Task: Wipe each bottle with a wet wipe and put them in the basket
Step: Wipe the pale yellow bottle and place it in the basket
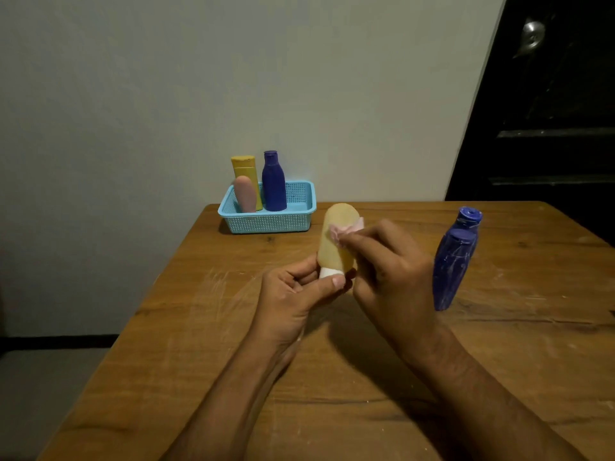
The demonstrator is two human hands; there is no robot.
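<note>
A wooden table (416, 377) fills the lower right of the view. Its top shows a brown grain pattern, pale scuff marks near the centre and a dark streak running across the right side. Behind the table stands a plain, pale wall (233, 78). A dark door (549, 128) occupies the upper right corner; a round metal knob (533, 34) sits near its top. At lower left, a grey floor (40, 394) meets the wall along a dark skirting strip (56, 341).

a home room: worn wooden table (399, 377) against a plain wall (199, 78) (dark door (549, 111) beside).
</note>
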